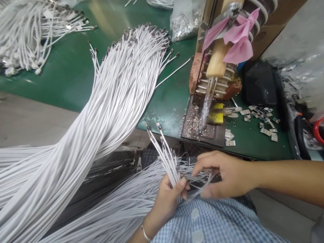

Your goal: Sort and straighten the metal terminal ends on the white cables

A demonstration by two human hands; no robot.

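My left hand [169,195] is closed round a small bunch of thin white cables [165,153] whose bare metal ends point up toward the green table edge. My right hand [225,175] is just right of it, its fingers pinched on the tips of cables fanned out over my lap. A much larger bundle of white cables [108,101] runs from the table down past my left side. More white cables [121,209] lie across my lap under both hands.
A soldering iron with a wooden handle [217,57] rests in a stand over a dirty tray [202,125] with a yellow sponge. Small metal shells [263,121] are scattered on the green table [65,77]. Another cable pile [30,33] lies at the far left. A bag of metal parts [184,23] stands behind.
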